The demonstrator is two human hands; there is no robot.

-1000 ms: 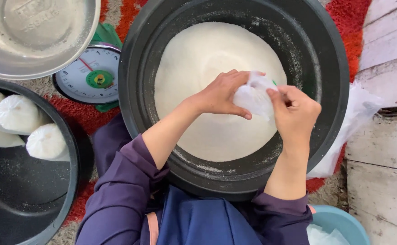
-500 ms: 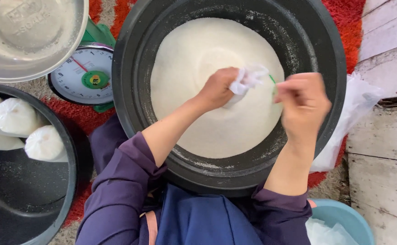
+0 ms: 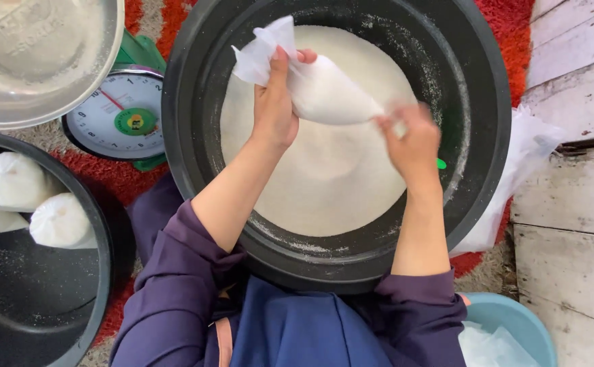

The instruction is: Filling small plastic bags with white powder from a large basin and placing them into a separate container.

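**Fingers gripping a filled bag over the tub**

Fingers [image 3: 278,68] of the left hand [image 3: 274,105] wrap tight around the neck of a white plastic bag [image 3: 327,92] full of powder, held above the black tub [image 3: 487,136] of white powder [image 3: 324,183]. The right hand [image 3: 412,143], blurred, supports the bag's far end; how it grips there I cannot tell. A kitchen scale [image 3: 117,112] sits left of the tub.

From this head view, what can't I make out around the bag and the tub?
- Right hand: motion-blurred, so its grip on the bag is unclear.
- Green object: mostly hidden behind the right wrist.
- Scale: dial partly covered by the steel bowl and tub.
- Blue bowl: cut off by the bottom edge.
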